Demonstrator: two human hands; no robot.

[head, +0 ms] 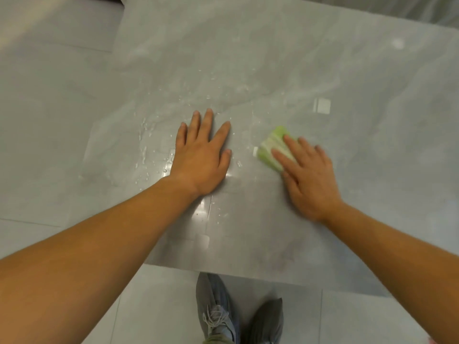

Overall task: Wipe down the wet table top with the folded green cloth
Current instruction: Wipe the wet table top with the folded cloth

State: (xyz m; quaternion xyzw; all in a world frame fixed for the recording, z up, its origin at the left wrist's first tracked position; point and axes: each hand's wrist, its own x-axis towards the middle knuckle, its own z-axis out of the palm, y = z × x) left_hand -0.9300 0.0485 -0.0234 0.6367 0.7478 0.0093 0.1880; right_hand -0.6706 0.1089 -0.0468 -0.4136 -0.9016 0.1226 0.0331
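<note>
The table top [323, 70] is grey, marbled and glossy; drops and streaks of water lie on it left of centre, thickest toward the left edge; the cloth [272, 147] is light green, folded into a small pad, flat on the top right of centre; a white tab shows at its left corner; only its far left part shows.

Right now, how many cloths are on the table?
1: the green cloth, under the fingers of the right hand, right of the left hand resting flat on the table.
</note>
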